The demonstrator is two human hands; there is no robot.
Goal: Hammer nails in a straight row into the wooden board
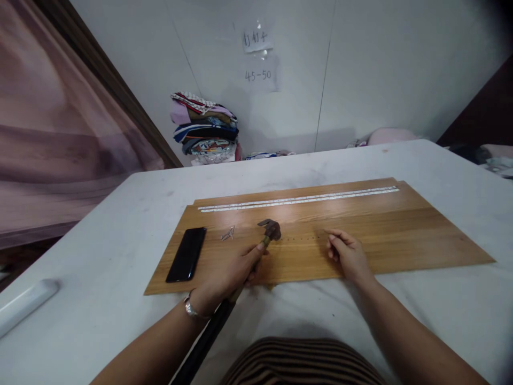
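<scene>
My left hand (238,270) is wrapped around a claw hammer (272,230) near its head, and the long dark handle slants back toward my body. The hammer head is just above the wooden board (404,230). A short row of small dark dots, nails or holes, runs rightward from it. At the right end of that row, the thumb and forefinger of my right hand (348,254) are pinched together on what looks like a thin nail (324,231), barely visible. Several loose nails (228,233) lie in a small heap on the board, left of the hammer.
A black phone (186,255) rests on the board's left end. Two pale measuring strips (300,199) lie along its far side. The board is on a white table (100,230). A white rounded object (30,305) is at the left; folded clothes (206,128) are stacked by the wall.
</scene>
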